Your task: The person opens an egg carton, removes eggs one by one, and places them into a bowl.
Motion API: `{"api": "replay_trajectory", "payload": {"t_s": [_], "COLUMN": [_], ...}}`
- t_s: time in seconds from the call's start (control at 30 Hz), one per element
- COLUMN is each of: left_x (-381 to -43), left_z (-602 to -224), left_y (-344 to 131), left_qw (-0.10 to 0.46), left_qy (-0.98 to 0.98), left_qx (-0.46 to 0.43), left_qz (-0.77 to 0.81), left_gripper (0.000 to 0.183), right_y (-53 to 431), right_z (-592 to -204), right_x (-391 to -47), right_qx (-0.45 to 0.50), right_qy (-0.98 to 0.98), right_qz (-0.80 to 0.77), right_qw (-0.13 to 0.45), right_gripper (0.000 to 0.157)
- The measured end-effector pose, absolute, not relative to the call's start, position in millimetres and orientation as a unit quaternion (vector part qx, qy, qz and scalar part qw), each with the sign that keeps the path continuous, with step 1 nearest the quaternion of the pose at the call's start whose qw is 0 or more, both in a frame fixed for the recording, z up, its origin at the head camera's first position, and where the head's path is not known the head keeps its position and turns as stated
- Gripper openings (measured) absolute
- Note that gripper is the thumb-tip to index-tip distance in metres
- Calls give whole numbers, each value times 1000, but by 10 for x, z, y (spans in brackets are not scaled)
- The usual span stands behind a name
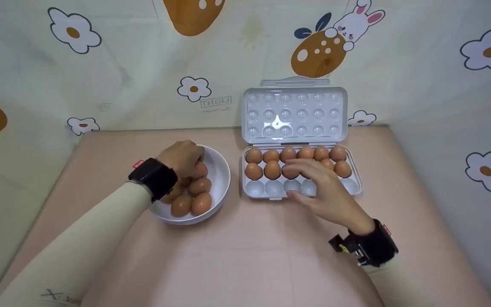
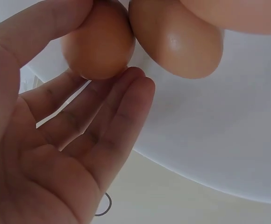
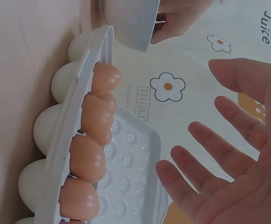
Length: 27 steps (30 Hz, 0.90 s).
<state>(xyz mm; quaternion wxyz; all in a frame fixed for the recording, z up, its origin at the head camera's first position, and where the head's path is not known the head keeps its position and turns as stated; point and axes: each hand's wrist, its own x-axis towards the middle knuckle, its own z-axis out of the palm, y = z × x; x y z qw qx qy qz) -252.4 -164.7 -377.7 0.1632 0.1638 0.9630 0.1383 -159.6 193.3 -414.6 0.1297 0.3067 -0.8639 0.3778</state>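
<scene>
A white bowl [image 1: 223, 181] at the left holds several brown eggs [image 1: 200, 186]. My left hand [image 1: 181, 157] reaches over its far side and grips an egg [image 2: 100, 46], thumb on one side and fingertips on the other. Another egg [image 2: 182, 44] lies against it in the left wrist view. Over the front of a white egg box [image 1: 255, 187] hovers my right hand [image 1: 324, 192], fingers spread and relaxed, holding nothing. Brown eggs [image 1: 272, 169] fill the back row and stand along the middle row, partly hidden by that hand. Bare cups show in the front row.
The box's clear dimpled lid [image 1: 294, 115] stands raised at the back, close to the patterned cloth wall [image 1: 143, 76]. Both bowl and box rest on a pinkish tabletop [image 1: 237, 256]. Black straps with cameras [image 1: 373, 245] circle the wrists.
</scene>
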Motion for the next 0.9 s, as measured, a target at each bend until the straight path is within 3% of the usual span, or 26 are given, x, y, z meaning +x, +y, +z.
{"api": "replay_trajectory", "payload": {"t_s": [0.33,0.67,0.9], "left_x": [-2474,-2473,-2430], "left_z": [-3768,-3789,-3696], "left_y": [-1619,-1616,-1623], "left_qw": [189,196,167], "left_qy": [957,956,958], "left_qx": [147,139,170], "left_qz": [167,168,161], "left_gripper": [4,4,36], "right_y": [1942,1944,1928], "right_z": [-4150,-4144,-4110], "right_x": [-1600,-1607,-1613], "right_qx": [312,312,304], "right_qy": [-863,-863,-867], "right_qz": [372,374,369], "right_qw": [137,137,139], "right_gripper": [45,45,44]}}
